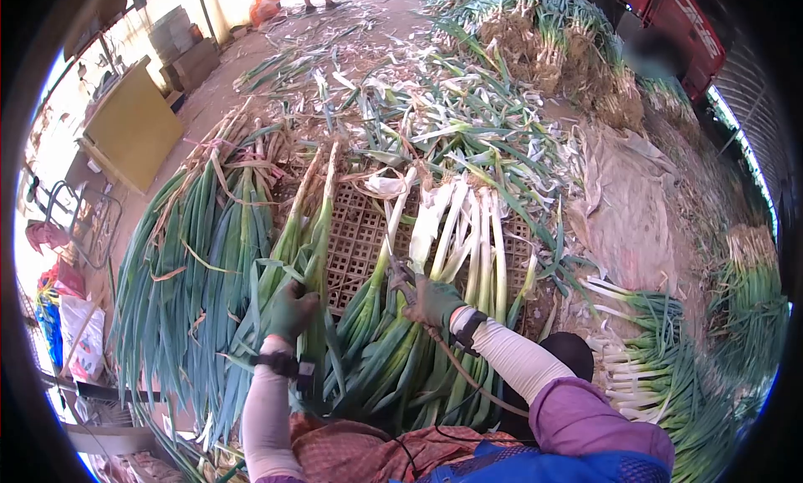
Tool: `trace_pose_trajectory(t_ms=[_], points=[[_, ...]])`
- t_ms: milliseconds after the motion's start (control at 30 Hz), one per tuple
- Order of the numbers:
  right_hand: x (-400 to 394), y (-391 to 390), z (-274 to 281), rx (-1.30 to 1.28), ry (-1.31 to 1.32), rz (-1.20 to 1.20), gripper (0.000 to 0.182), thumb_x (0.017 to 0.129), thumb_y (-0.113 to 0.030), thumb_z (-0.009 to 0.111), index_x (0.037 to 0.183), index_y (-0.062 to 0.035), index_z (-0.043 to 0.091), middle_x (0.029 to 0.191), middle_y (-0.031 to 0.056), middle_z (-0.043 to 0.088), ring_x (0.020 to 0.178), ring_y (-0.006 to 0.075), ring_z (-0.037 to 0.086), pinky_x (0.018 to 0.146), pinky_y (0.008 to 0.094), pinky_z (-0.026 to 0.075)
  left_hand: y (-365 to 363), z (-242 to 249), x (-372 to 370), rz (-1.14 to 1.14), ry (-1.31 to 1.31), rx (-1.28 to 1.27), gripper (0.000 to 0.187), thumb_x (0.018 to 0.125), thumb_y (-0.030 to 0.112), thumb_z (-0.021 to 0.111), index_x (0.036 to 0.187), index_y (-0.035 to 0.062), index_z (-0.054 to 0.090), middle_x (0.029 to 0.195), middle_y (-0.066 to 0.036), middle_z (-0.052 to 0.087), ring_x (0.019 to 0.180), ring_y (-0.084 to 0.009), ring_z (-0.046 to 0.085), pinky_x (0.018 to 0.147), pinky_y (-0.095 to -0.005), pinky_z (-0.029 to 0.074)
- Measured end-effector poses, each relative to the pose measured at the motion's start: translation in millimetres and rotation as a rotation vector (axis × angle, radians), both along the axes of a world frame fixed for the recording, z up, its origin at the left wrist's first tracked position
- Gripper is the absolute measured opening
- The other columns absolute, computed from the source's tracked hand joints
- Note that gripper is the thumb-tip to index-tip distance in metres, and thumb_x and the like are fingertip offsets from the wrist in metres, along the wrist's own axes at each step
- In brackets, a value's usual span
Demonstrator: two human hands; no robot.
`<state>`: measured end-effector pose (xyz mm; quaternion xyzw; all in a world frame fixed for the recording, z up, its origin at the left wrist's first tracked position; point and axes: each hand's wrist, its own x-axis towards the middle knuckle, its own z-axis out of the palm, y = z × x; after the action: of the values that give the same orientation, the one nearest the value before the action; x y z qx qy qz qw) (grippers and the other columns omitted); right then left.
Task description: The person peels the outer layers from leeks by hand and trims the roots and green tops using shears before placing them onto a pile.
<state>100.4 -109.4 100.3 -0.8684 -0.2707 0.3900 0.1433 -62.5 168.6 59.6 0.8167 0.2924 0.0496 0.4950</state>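
My left hand (293, 310), in a dark green glove, is curled on the leaves of a long green onion (293, 224) at the left of a brown lattice crate (350, 253). Another stalk (324, 203) runs just right of its thumb. In my gloved right hand (437, 303) is an air blow gun (401, 276) with a brown hose (458, 368) trailing toward my lap. Its nozzle points away from me, near a pale stalk (400, 207). Several white-stemmed green onions (478, 240) lie side by side on the crate, right of the gun.
Untrimmed green onions (196, 224) are heaped on the left. Peeled leaves (410, 107) litter the floor ahead. White-stemmed green onions (640, 357) lie at right, and soil-covered bundles (544, 52) stand at the back. A yellow panel (134, 127) leans at far left.
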Motion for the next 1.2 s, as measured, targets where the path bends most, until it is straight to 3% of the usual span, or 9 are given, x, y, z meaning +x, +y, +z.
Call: trace_pose_trajectory(t_ms=[100, 200, 267, 433, 467, 567, 833, 1067, 1200], points=[[1, -2, -5, 0.008, -0.099, 0.02, 0.073, 0.083, -0.04, 0.068, 0.128, 0.0096, 0.041, 0.083, 0.0212, 0.07, 0.079, 0.0305, 0.072, 0.077, 0.0392, 0.057, -9, 27, -18, -0.045, -0.216, -0.394, 0.04, 0.086, 0.013, 0.063, 0.12, -0.0065, 0.06, 0.109, -0.01, 0.067, 0.097, -0.0152, 0.062, 0.086, -0.0299, 0.049], [-2, 1, -7, 0.028, -0.036, -0.018, 0.075, 0.081, -0.041, 0.069, 0.129, 0.0098, 0.041, 0.087, 0.0228, 0.07, 0.085, 0.0313, 0.071, 0.082, 0.04, 0.055, 8, -43, -32, 0.081, -0.123, -0.392, 0.044, 0.086, 0.014, 0.064, 0.125, -0.0061, 0.057, 0.111, -0.012, 0.067, 0.097, -0.0191, 0.063, 0.088, -0.0322, 0.049], [-3, 0, -10, 0.051, -0.002, -0.054, 0.076, 0.08, -0.042, 0.069, 0.129, 0.0099, 0.041, 0.089, 0.0235, 0.069, 0.087, 0.0319, 0.071, 0.083, 0.0406, 0.054, 0, -97, -31, 0.209, -0.134, -0.084, 0.041, 0.083, 0.02, 0.069, 0.115, -0.0063, 0.064, 0.105, -0.02, 0.07, 0.098, -0.032, 0.067, 0.087, -0.0396, 0.051], [-29, -9, 15, 0.236, 0.143, -0.092, 0.074, 0.076, -0.045, 0.072, 0.124, 0.0064, 0.048, 0.089, 0.0216, 0.068, 0.084, 0.0343, 0.068, 0.08, 0.0413, 0.052, -42, -30, -10, 0.206, 0.376, 0.234, 0.036, 0.081, 0.029, 0.074, 0.091, -0.0057, 0.073, 0.087, -0.019, 0.072, 0.085, -0.0283, 0.07, 0.078, -0.0389, 0.054], [-34, -17, -30, 0.328, 0.065, -0.106, 0.068, 0.076, -0.045, 0.073, 0.13, -0.0103, 0.051, 0.083, 0.0144, 0.063, 0.075, 0.0268, 0.065, 0.071, 0.0385, 0.05, -35, -30, -15, 0.158, 0.269, 0.038, 0.037, 0.081, 0.029, 0.074, 0.094, -0.0056, 0.072, 0.088, -0.018, 0.072, 0.084, -0.0264, 0.07, 0.077, -0.0375, 0.054], [-48, -31, -30, 0.363, 0.12, -0.174, 0.068, 0.074, -0.045, 0.074, 0.126, -0.0074, 0.052, 0.088, 0.0193, 0.066, 0.08, 0.0314, 0.067, 0.073, 0.0418, 0.052, -20, -13, -21, -0.003, 0.036, -0.42, 0.043, 0.082, 0.029, 0.075, 0.109, -0.0033, 0.068, 0.095, -0.012, 0.071, 0.081, -0.0179, 0.066, 0.074, -0.032, 0.054], [-101, -34, 14, 0.599, 0.146, 0.091, 0.059, 0.079, -0.027, 0.069, 0.133, -0.0166, 0.047, 0.09, 0.0169, 0.063, 0.079, 0.0314, 0.065, 0.078, 0.0403, 0.051, -31, -52, -48, -0.11, 0.387, -0.584, 0.044, 0.085, 0.034, 0.072, 0.111, -0.0008, 0.068, 0.098, -0.011, 0.071, 0.084, -0.0185, 0.067, 0.079, -0.0326, 0.053], [-72, 13, 16, 0.324, 0.124, 0.067, 0.058, 0.079, -0.036, 0.068, 0.13, -0.0145, 0.051, 0.091, 0.0218, 0.065, 0.085, 0.0344, 0.068, 0.079, 0.0417, 0.052, -39, -40, -48, -0.176, 0.266, -0.547, 0.042, 0.087, 0.032, 0.07, 0.112, -0.0016, 0.068, 0.096, -0.011, 0.071, 0.084, -0.0188, 0.067, 0.079, -0.0307, 0.053], [-29, 57, 1, 0.218, 0.111, 0.063, 0.06, 0.078, -0.037, 0.068, 0.12, 0.003, 0.052, 0.087, 0.0208, 0.069, 0.082, 0.0332, 0.07, 0.079, 0.0411, 0.055, -43, -31, -47, -0.192, 0.304, -0.492, 0.04, 0.09, 0.037, 0.067, 0.109, 0.0018, 0.071, 0.093, -0.009, 0.072, 0.082, -0.0165, 0.066, 0.078, -0.0315, 0.052]])
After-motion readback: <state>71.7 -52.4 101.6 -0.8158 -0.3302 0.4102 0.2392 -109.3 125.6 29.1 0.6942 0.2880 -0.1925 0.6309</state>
